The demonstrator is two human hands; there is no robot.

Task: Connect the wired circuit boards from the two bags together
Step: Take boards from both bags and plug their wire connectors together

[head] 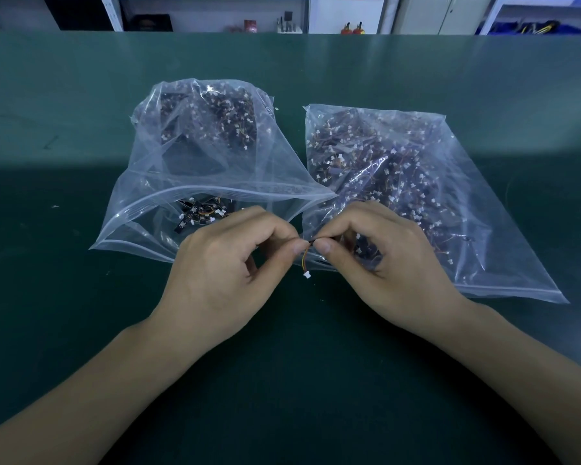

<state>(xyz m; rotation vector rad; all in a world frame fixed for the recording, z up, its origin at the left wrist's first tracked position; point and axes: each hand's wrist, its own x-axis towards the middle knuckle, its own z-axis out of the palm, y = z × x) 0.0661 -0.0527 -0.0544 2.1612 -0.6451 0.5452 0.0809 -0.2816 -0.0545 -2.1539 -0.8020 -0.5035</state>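
Note:
Two clear plastic zip bags lie on the green table, each holding several small dark circuit boards with thin wires and white plugs. The left bag (195,156) stands open toward me; the right bag (416,182) lies flat. My left hand (225,263) and my right hand (393,263) meet fingertip to fingertip in front of the bags, each pinching a small wired board between thumb and forefinger. A short orange-yellow wire (304,263) hangs below the fingertips and ends in a white plug (306,275). The boards themselves are mostly hidden by my fingers.
The green table (81,297) stretches wide to the left, right and front of the bags. Beyond its far edge stand white shelves (215,11) with small items and blue bins (530,26).

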